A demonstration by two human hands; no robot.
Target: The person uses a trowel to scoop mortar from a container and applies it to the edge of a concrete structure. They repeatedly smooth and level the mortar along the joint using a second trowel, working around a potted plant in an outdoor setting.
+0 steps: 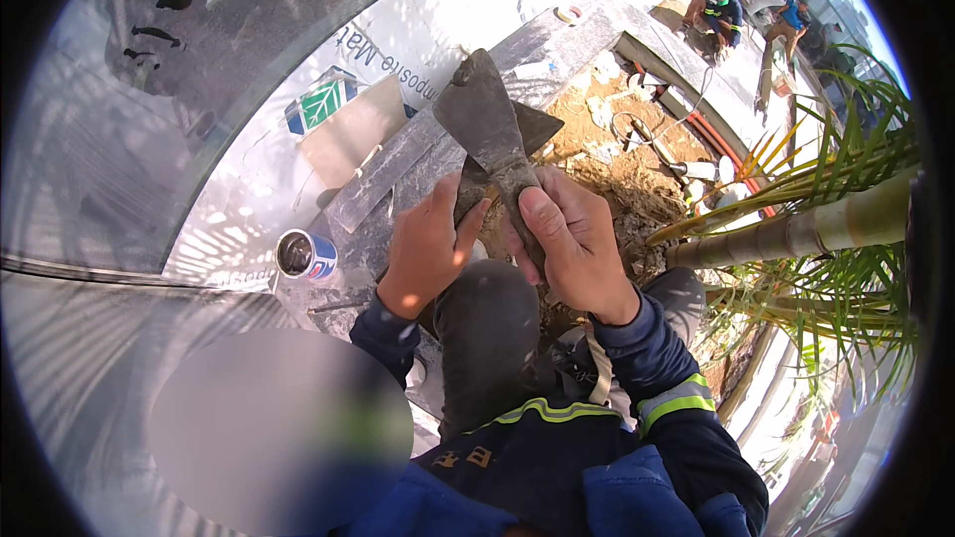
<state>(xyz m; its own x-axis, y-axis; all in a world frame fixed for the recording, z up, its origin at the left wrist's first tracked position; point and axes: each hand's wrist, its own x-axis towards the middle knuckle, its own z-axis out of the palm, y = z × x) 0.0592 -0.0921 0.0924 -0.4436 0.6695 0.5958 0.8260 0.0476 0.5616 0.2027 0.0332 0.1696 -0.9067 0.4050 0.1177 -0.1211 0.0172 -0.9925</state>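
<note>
- Left hand: raised above the knees, back of the hand toward the camera, thumb and fingers pinching the rear dark grey metal scraper near its narrow end.
- Right hand: raised beside the left at nearly equal height, thumb pressed along the handle of the front dark grey metal scraper with a broad flared blade, fingers curled behind it.
- Scraper position: both tools are held up between the hands; the front blade points up and to the left, the rear blade up and to the right, crossing behind it. Contact between the blades cannot be confirmed.
- Forearms: both rise from the lower edge in dark blue sleeves and converge; the hands are near each other.
- Left side: an open blue-and-white cylindrical can with dark contents stands apart from the left hand.
- Forward edge: a long grey stone ledge runs diagonally beyond the left hand; a flat beige rectangular tile lies farther out.
- Right side: a ringed greenish-brown palm trunk crosses to the right of the right hand, with a gap between.
- Ahead of the right hand: tan loose soil extends toward red pipes.
</note>
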